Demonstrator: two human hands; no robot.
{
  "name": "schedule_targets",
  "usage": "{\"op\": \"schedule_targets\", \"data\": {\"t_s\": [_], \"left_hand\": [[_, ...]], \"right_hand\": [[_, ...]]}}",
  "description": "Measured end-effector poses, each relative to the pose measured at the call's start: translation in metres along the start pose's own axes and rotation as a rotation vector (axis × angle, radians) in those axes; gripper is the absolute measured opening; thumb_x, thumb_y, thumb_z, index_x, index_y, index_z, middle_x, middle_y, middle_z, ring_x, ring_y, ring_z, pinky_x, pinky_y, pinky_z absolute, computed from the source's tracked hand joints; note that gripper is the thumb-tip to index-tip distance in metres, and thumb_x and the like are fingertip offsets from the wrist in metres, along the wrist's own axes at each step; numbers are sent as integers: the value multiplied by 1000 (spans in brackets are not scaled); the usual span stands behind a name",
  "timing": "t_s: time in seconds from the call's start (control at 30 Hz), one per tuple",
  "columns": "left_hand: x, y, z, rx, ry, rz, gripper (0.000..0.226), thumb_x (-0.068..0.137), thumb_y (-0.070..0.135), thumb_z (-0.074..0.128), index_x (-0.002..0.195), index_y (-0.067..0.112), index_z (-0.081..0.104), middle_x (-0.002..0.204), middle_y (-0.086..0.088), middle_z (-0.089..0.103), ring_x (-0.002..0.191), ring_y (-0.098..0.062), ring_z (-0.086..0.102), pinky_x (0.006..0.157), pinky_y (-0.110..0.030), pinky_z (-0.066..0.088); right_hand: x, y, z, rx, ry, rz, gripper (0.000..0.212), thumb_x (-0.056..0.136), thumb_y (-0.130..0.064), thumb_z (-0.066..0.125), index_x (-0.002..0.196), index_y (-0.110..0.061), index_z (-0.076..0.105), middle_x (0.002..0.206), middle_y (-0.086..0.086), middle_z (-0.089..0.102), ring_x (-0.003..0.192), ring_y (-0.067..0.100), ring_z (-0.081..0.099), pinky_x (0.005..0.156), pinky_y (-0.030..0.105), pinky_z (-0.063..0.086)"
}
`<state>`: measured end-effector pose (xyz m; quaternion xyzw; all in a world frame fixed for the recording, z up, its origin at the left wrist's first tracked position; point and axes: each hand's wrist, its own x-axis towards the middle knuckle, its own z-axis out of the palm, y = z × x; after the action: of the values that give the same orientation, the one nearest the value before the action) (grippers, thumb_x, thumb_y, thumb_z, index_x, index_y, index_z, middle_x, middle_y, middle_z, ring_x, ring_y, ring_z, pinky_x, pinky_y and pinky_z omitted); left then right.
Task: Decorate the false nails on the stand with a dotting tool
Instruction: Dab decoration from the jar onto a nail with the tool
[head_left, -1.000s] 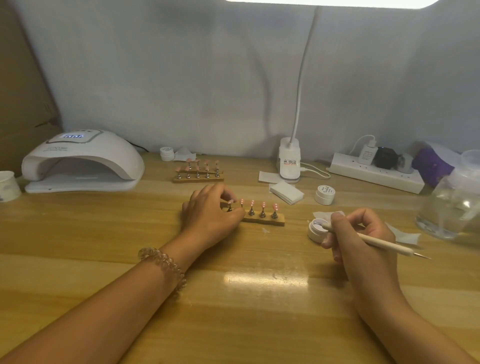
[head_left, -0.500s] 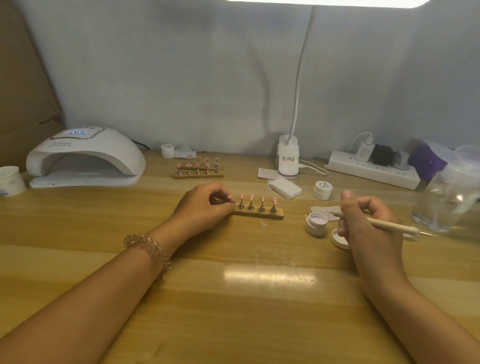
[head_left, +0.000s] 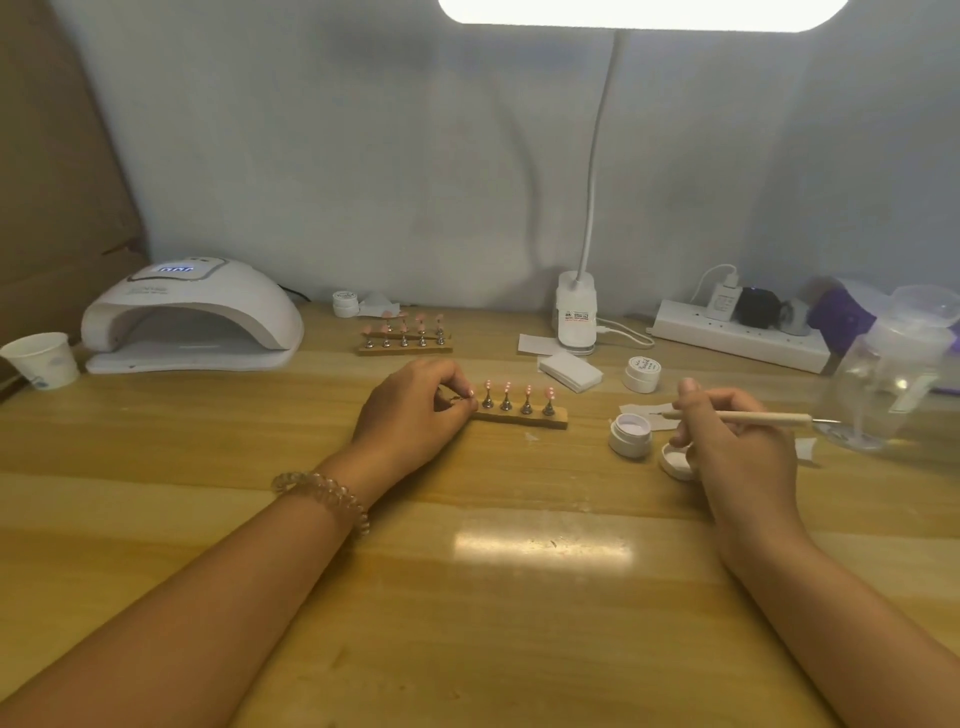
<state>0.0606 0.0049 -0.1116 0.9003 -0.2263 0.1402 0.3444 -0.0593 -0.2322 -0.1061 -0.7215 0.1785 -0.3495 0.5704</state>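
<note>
Four pink false nails show on metal pegs along the near wooden stand. The left hand covers the stand's left end, thumb and fingers curled in a pinch on it; whether they grip a peg or the wood itself cannot be told. Right of the stand and well apart from it, the right hand holds the dotting tool in curled fingers, its shaft roughly level and its metal tip pointing away from the stand. Between that hand and the stand sits an open gel pot, with its lid just beside it. Behind the stand lie a second stand of nails, a stack of wipes and a closed pot.

The likely troubles lie in the crossing. Turning the tool toward the stand could clip the open pot and tip it. Too heavy a bead of gel would probably run on a curved nail. If the left pinch slackens, the light stand may slide under the tip.
</note>
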Motion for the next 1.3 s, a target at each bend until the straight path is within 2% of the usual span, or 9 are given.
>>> {"op": "schedule_targets", "data": {"t_s": [0.2,0.37,0.43,0.57,0.77,0.93,1.0,1.17,1.3], "left_hand": [[-10,12,0,216,97,145,13,86,28,69,81,34,59,93,15,56,86,-6,51,59,-15,28],[-20,36,8,-72,-35,170,17,85,29,74,79,38,59,86,19,64,72,-2,59,64,-26,48],[-25,44,15,-158,-119,166,21,84,31,75,76,41,59,83,23,65,67,0,57,64,-22,47],[-31,48,25,-235,-280,162,9,83,37,75,82,38,66,85,23,68,62,7,54,63,-22,41],[-32,48,26,-202,-300,183,5,83,39,74,86,40,70,84,26,64,66,8,53,63,-21,40],[-31,48,26,-201,-323,184,5,84,41,73,87,43,69,86,27,64,65,5,51,62,-23,42],[-30,48,26,-211,-344,177,9,83,38,72,89,45,69,91,27,66,64,4,51,62,-24,42],[-28,47,25,-237,-385,168,18,84,32,72,88,50,69,89,31,65,61,1,50,61,-22,41],[-27,47,26,-232,-375,146,5,85,42,70,89,42,71,94,25,68,63,3,50,63,-26,42]], "right_hand": [[1,3,-2,91,1,45,25,97,-36,59,86,-15,66,58,-5,61,46,-3,54,47,13,44],[0,2,-2,61,-19,12,23,99,-34,55,84,-19,64,65,-3,63,58,4,60,59,24,49],[0,1,-2,79,-9,15,23,100,-33,55,83,-19,63,65,-3,63,60,8,60,61,27,51],[2,-1,-3,100,50,-47,21,100,-34,55,85,-22,63,63,-5,63,55,0,58,50,14,47],[-3,-1,-1,98,26,-90,21,98,-34,57,88,-16,61,58,-3,62,46,2,53,45,16,45],[-4,3,2,-21,-6,-82,20,99,-36,55,88,-19,56,67,-2,65,61,10,63,67,40,56],[-2,3,4,-38,-3,-101,20,99,-36,55,88,-20,56,70,-2,65,70,15,65,73,43,55],[8,5,2,-25,21,-115,19,100,-37,53,84,-25,54,68,-4,64,67,3,61,66,30,46],[13,7,2,-21,15,-115,19,100,-35,53,83,-26,54,68,-4,64,65,0,61,65,27,46]]}}
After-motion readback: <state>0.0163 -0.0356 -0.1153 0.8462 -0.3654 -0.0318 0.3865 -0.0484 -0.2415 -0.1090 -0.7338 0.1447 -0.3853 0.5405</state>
